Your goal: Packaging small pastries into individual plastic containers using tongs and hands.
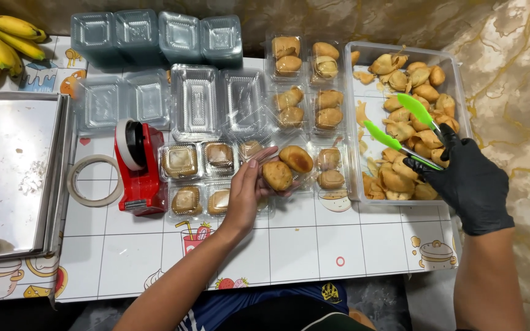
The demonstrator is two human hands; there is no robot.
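Observation:
My bare left hand (248, 190) lies palm up over the table and holds a clear plastic box (289, 167) with two golden pastries in it. My right hand (466, 181), in a black glove, grips green-tipped tongs (407, 125). The tongs are spread apart above a large clear tub (352, 122) piled with fried pastries (409, 92). Nothing shows between the tong tips.
Filled clear boxes (307, 83) sit left of the tub, closed boxes (199, 160) near my left hand. Empty boxes (194, 98) and stacked ones (154, 37) stand behind. A red tape dispenser (137, 165), a tape roll (93, 181), a metal tray (13, 171) and bananas (4, 40) lie at left.

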